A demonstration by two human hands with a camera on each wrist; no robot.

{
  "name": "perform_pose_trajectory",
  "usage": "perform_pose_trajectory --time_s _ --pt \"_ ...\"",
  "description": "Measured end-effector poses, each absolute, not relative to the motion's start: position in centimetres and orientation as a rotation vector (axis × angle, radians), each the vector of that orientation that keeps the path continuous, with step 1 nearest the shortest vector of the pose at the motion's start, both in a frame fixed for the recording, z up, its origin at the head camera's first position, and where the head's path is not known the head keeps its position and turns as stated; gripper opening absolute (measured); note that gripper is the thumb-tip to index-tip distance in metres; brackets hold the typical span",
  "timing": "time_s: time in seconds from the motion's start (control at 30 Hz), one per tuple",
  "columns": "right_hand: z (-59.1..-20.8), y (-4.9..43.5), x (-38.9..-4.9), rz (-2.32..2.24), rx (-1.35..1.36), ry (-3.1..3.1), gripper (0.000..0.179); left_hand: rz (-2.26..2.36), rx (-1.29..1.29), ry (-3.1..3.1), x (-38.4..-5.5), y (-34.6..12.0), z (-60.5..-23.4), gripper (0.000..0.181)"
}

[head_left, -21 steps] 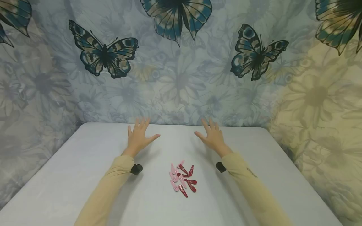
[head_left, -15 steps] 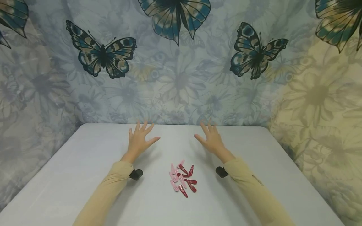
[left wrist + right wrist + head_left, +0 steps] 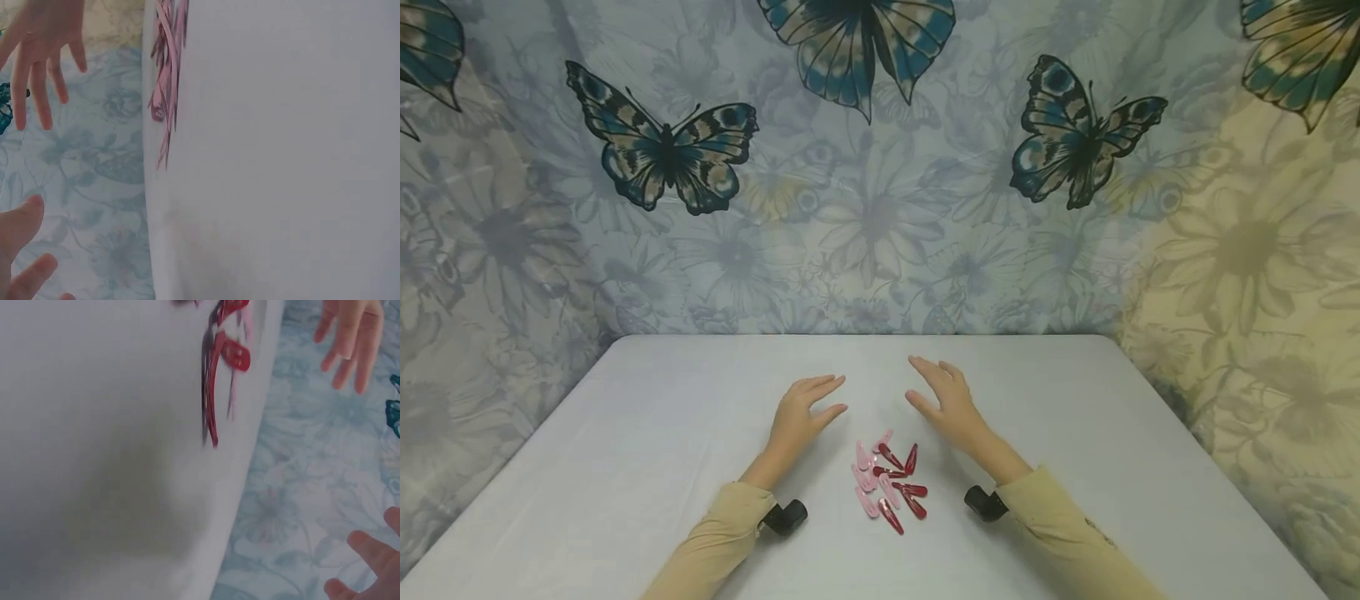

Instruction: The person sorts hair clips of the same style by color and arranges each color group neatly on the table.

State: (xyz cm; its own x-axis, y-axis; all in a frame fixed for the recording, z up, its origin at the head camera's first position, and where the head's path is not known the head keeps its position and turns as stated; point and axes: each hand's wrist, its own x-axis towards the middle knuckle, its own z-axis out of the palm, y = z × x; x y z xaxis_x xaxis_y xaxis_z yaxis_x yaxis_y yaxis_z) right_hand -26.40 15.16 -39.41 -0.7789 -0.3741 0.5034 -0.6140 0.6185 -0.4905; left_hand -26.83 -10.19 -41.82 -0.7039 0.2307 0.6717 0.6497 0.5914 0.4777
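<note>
Several hair clips lie in a loose pile on the white table, pink hair clips (image 3: 865,478) on the left side and dark red hair clips (image 3: 912,490) on the right. My left hand (image 3: 797,419) hovers beyond the pile to its left, fingers relaxed and thumb apart, holding nothing. On the other side my right hand (image 3: 953,408) is raised over the table, fingers spread and bent a little, also holding nothing. In the left wrist view the pink hair clips (image 3: 165,75) show at the top; the right wrist view shows red hair clips (image 3: 219,369).
The white table (image 3: 662,433) reaches back to a cloth backdrop (image 3: 880,250) printed with flowers and butterflies. A black wrist camera (image 3: 786,517) sits at the left cuff, another black wrist camera (image 3: 985,503) at the right cuff.
Both hands have come down and nearer to the person, the left also moving right toward the pile. Their spread fingers have relaxed and drawn closer together. The hair clips lie as before.
</note>
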Motion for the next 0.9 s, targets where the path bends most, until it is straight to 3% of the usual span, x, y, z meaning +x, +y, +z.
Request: perform_pose_trajectory --time_s 0.6,0.9 --pt "-42.0 13.6 -23.6 1.228 0.834 -2.375 0.047 -1.171 -0.722 -2.258 -24.7 -9.0 -44.6 0.029" --pt "-43.8 12.8 -22.8 1.268 0.732 -2.456 0.036 -1.135 -0.754 -2.278 -24.2 -8.7 -45.3 0.02"
